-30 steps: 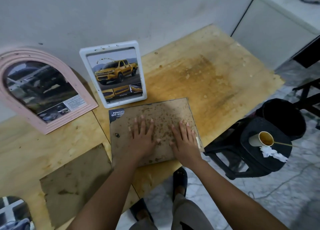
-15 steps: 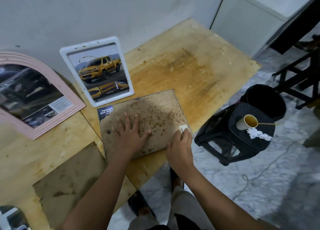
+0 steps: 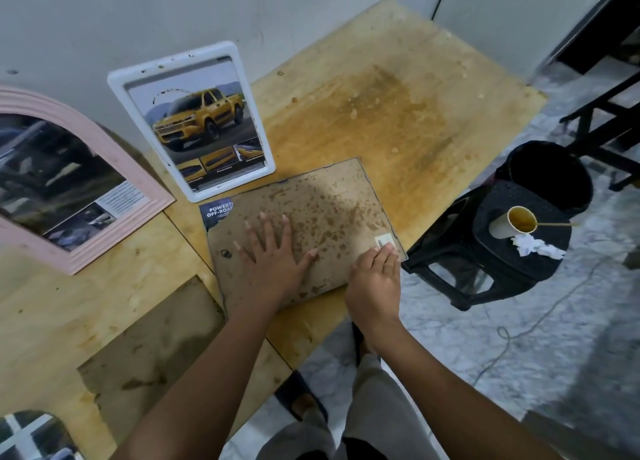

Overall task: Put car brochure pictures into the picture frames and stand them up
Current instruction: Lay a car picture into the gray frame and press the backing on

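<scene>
Mid-picture, flat on the wooden table (image 3: pixel 398 113): a brown spotty frame back (image 3: pixel 329 210). Pressed down on it, the left hand (image 3: pixel 273 255), fingers (image 3: pixel 265 226) straight and spread wide. At the lower right corner of it, the right hand (image 3: pixel 375 276), fingertips (image 3: pixel 388 251) on a small white barcode sticker (image 3: pixel 383 241) (bars too tiny to read); maybe pinching the edge, maybe only pushing, hard to tell. Peeking out at the upper left corner, a dark brochure picture (image 3: pixel 217 213) with "POWER" (cut off) and "OFF-ROAD". Just above, leaning on the wall (image 3: pixel 242 9), a white frame (image 3: pixel 119 89) with a yellow truck picture (image 3: pixel 197 117). Far left, a pink arched frame (image 3: pixel 121 226) with a dark car page (image 3: pixel 52 175).
</scene>
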Tool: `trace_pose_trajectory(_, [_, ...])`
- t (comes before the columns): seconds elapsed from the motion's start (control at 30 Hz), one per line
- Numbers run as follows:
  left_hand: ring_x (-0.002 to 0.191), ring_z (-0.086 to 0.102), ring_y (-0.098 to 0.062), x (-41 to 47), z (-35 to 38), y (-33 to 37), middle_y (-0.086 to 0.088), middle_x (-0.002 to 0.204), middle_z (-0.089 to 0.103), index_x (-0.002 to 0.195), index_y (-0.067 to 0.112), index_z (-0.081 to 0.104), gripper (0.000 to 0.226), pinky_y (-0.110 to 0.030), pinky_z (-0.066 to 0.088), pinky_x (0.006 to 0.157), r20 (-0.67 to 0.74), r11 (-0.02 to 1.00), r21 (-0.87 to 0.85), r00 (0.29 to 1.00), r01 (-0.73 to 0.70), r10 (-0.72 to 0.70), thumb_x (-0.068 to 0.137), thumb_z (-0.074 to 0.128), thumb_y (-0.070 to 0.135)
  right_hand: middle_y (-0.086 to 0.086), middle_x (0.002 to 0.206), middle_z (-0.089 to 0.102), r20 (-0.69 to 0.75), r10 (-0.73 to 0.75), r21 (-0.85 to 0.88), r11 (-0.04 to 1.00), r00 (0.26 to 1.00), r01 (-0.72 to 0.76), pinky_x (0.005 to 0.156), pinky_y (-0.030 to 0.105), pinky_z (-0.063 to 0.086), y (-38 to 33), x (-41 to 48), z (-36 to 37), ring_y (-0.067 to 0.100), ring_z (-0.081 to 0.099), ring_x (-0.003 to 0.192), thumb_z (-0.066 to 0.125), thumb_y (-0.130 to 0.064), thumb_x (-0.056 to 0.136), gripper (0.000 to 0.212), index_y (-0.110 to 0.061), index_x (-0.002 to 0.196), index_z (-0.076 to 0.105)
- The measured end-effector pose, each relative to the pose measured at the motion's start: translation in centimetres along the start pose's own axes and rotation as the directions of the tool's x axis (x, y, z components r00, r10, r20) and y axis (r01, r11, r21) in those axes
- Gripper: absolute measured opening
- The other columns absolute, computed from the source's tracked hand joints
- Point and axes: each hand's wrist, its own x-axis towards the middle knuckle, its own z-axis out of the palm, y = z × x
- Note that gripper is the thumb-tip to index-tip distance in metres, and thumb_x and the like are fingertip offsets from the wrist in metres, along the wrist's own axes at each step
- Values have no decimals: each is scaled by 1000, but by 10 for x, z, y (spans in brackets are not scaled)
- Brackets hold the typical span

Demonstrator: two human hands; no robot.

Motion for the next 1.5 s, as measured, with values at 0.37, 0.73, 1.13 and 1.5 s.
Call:
trace_pose_trajectory(0.37, [135, -34, -38, -1, 0, 0, -10, 150, -35, 146, 27, -21, 81, -59, -18, 107, 29, 1000, -15, 1000, 1, -1, 87, 15, 71, 36, 149, 10, 67, -7, -92, 996, 998, 13, 117, 43, 1, -9, -14, -21, 41, 9, 142, 27, -9, 97, 52, 13, 142, 15])
trace_pose_trajectory(0.73, [136, -31, -39, -2, -3, 2, -11, 151, -32, 147, 26, -19, 82, -60, -16, 107, 27, 1000, -3, 1000, -8, 8, 88, 18, 70, 40, 147, 11, 6, -91, -209, 974, 996, 90, 117, 40, -2, -15, -19, -2, 42, 8, 142, 24, -9, 97, 50, 17, 139, 14])
trace_pose_trajectory(1.13, [138, -27, -38, -1, -3, -2, -10, 152, -31, 146, 28, -19, 83, -59, -14, 109, 32, 1000, -11, 999, -19, 19, 87, 19, 72, 21, 85, 69, -345, -226, 132, 949, 911, 286, 77, 41, 58, 15, -16, 0, 33, 68, 80, 57, 3, 56, 22, 1, 74, 68])
trace_pose_trajectory(1.5, [146, -5, -23, -29, 6, -47, -10, 158, 4, 150, 13, 16, 58, -39, 0, 118, -271, 976, -203, 962, -85, 27, 100, 34, 37, 6, 82, 57, 173, 335, 853, 418, 926, -311, 71, 32, 39, 73, 7, -25, 21, 51, 76, 59, -30, 90, 21, -10, 94, 60])
